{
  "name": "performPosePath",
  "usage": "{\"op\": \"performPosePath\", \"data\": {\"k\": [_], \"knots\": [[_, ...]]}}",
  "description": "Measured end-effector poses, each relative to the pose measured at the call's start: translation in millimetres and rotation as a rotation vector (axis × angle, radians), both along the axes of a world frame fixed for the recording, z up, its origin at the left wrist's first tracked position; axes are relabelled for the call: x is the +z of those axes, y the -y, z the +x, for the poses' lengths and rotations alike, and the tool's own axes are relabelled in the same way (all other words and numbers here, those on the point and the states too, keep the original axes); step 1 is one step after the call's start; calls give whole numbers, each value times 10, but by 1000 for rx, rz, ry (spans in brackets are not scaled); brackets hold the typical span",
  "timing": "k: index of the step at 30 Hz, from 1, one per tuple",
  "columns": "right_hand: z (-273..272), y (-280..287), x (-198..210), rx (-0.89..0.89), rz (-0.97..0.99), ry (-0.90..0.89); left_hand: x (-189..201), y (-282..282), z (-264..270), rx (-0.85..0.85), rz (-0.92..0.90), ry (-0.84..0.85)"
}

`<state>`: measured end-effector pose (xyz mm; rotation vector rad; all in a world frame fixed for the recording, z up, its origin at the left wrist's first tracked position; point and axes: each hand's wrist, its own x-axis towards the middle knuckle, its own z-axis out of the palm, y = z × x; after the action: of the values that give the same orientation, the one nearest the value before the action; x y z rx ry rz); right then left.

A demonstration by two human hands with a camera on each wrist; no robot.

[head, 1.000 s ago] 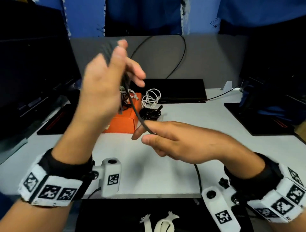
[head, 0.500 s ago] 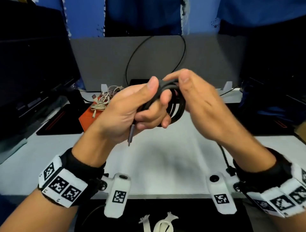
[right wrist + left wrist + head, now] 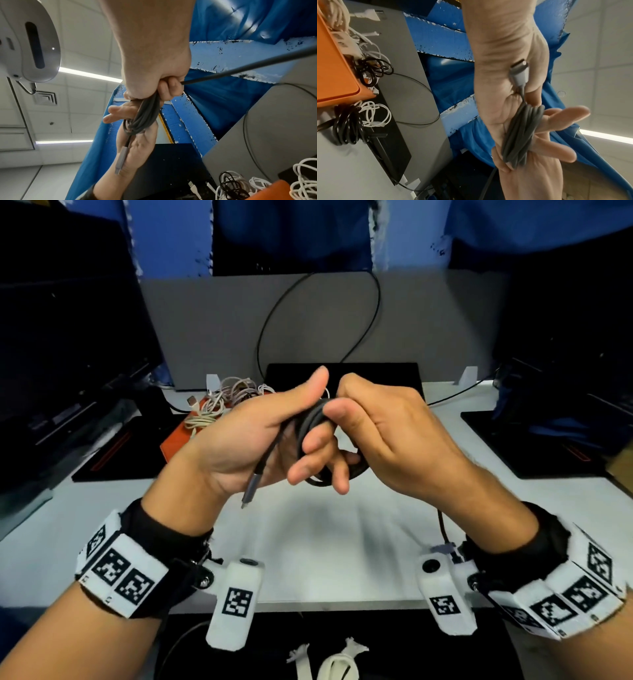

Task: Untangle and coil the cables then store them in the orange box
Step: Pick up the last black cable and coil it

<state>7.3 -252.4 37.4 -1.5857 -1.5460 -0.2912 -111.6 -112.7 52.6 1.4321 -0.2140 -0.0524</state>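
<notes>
A dark grey cable (image 3: 310, 422) is wound in several loops round the fingers of my left hand (image 3: 246, 440), held above the table's middle. Its grey plug (image 3: 251, 484) hangs below the palm. My right hand (image 3: 387, 433) pinches the top of the coil (image 3: 147, 112) and grips the loose strand (image 3: 248, 65), which runs off to the right and down past my right wrist (image 3: 442, 525). In the left wrist view the coil (image 3: 520, 132) lies across the palm under the plug (image 3: 519, 73). The orange box (image 3: 178, 440) sits at the back left behind my left hand.
A tangle of beige and white cables (image 3: 219, 402) lies on the orange box. Beside the box rest a black coil (image 3: 347, 129) and a white coil (image 3: 375, 115). A black pad (image 3: 376, 371) lies at the back, dark monitors stand on both sides, and the white table (image 3: 325, 542) spreads below my hands.
My left hand came down from high at the left to the centre. My right hand rose to meet it and laid another loop on the coil.
</notes>
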Motion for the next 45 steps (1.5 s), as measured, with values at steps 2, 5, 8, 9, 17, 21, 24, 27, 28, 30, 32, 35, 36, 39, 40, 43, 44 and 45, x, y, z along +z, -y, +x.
{"op": "performPosePath", "data": {"k": [2,5,8,9,17,21,24,27,28,30,32,35,36,39,40,43,44,45], "knots": [[26,8,2,12,-12,42,0,29,-12,58,31,-10],[68,30,29,7,-5,19,-52,144,21,166,-47,35],[85,56,62,127,69,-182,-147,368,92,116,-282,118],[93,62,62,163,86,-230,-182,415,109,57,-338,130],[53,-27,-4,269,81,-447,-89,343,34,-32,-248,133],[91,-117,-67,178,9,-605,-17,290,74,162,-543,280],[104,-177,-208,139,-215,-496,14,94,111,394,-502,398],[27,-177,-278,248,-507,-360,2,-122,135,706,-134,449],[-6,-153,-265,266,-559,-328,-22,-169,139,827,118,432],[-49,-84,-177,250,-581,-283,-94,-202,154,970,661,375],[-24,-30,-65,180,-498,-192,-174,-215,173,936,986,288],[83,56,65,94,-316,-150,-188,-171,156,648,964,124],[117,86,90,75,-258,-165,-175,-137,146,527,810,100],[128,98,108,23,-110,-116,-96,-32,93,402,436,68],[109,86,100,-1,-74,-91,-84,-4,88,382,378,73],[72,57,78,-99,-60,-48,-83,24,84,307,282,101],[72,56,73,-109,-70,-38,-93,16,85,284,263,106],[68,58,66,-115,-81,-14,-107,14,85,248,234,111]]}}
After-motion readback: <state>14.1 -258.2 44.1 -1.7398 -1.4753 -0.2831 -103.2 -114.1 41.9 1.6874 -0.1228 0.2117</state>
